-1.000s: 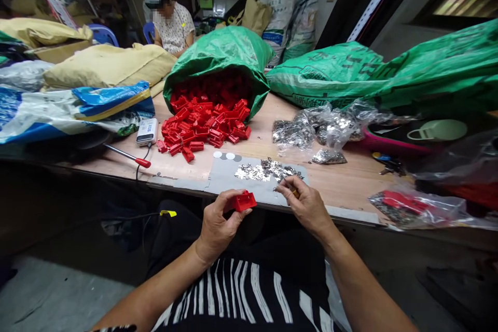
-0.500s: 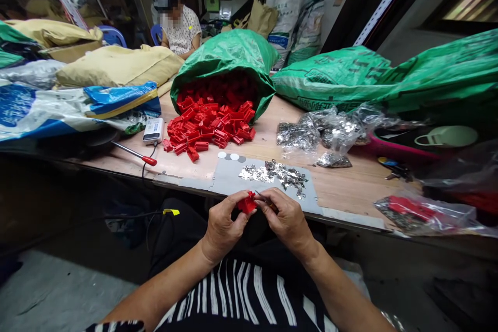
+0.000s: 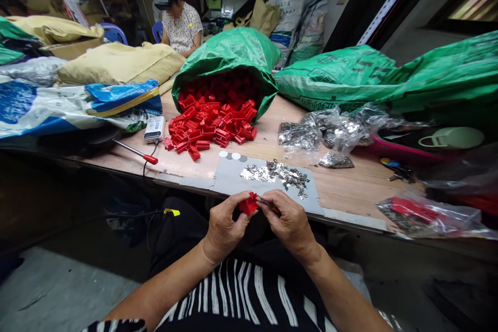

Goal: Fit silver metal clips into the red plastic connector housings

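Observation:
Just in front of the table edge, my left hand (image 3: 226,222) pinches a small red plastic part (image 3: 248,203) between thumb and fingers. My right hand (image 3: 287,219) is closed on a slim dark tool (image 3: 268,202), whose thin tip points at the red part's right side. Most of the tool is hidden by my fingers, so its kind is unclear. Beyond my hands, small flat metal pieces (image 3: 290,174) lie spread on a grey mat (image 3: 227,179). A heap of similar red parts (image 3: 210,124) spills from a green sack (image 3: 237,49).
Plastic bags of metal pieces (image 3: 301,137) lie right of the heap. A white device (image 3: 154,129) with a cable and a red-tipped rod (image 3: 136,151) are at left. Pliers (image 3: 397,167) and a bag with red contents (image 3: 428,212) lie right. A person (image 3: 181,21) sits across the table.
The tool's tip has shifted slightly against the red part. Both hands stay in nearly the same place, and the whole view has moved a little.

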Action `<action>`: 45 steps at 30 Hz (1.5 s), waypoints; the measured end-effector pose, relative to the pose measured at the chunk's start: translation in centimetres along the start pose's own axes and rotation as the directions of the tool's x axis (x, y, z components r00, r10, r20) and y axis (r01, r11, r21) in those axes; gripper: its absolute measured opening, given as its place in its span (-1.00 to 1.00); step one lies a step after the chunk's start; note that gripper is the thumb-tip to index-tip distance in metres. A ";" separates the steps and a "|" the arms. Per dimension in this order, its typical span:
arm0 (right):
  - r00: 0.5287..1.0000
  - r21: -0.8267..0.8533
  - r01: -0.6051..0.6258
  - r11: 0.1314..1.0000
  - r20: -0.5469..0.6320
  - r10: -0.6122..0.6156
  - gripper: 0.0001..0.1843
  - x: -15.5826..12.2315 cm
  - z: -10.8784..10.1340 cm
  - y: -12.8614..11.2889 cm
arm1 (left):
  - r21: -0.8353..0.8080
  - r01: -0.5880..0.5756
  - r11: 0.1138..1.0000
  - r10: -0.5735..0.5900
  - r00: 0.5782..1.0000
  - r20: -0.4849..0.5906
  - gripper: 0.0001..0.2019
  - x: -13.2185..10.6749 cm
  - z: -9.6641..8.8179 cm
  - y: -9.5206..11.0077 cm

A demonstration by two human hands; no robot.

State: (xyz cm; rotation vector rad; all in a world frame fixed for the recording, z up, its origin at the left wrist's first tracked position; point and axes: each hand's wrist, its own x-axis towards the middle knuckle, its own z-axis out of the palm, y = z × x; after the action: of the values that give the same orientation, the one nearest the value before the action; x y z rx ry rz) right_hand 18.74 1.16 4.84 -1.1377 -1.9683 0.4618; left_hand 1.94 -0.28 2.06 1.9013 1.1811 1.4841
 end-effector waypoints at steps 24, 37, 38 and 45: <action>0.921 0.333 -0.384 0.861 0.202 0.332 -0.78 0.1 -0.3 1.6 | -0.087 0.132 0.987 -0.131 0.991 0.012 -0.67 -0.7 0.3 -0.4; 0.858 0.401 -0.480 0.781 0.402 0.321 -0.71 0.3 -0.1 2.1 | -0.032 -0.026 0.999 0.026 1.000 0.014 -0.64 -1.2 0.6 -0.4; 0.857 0.405 -0.483 0.776 0.400 0.325 -0.70 0.1 0.0 2.2 | -0.029 -0.028 0.999 0.028 0.999 0.017 -0.63 -1.3 0.7 -0.5; 0.746 0.533 -0.660 0.530 0.543 0.384 -0.60 -1.3 0.6 2.8 | -0.096 0.066 0.993 -0.058 0.994 0.089 -0.64 -2.0 0.6 -1.2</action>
State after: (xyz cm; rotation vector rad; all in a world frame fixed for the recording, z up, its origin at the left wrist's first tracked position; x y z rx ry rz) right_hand 20.18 1.58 2.05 -1.1557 -1.4039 1.7233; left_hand 2.02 -1.24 -0.15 1.8270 1.0977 1.3875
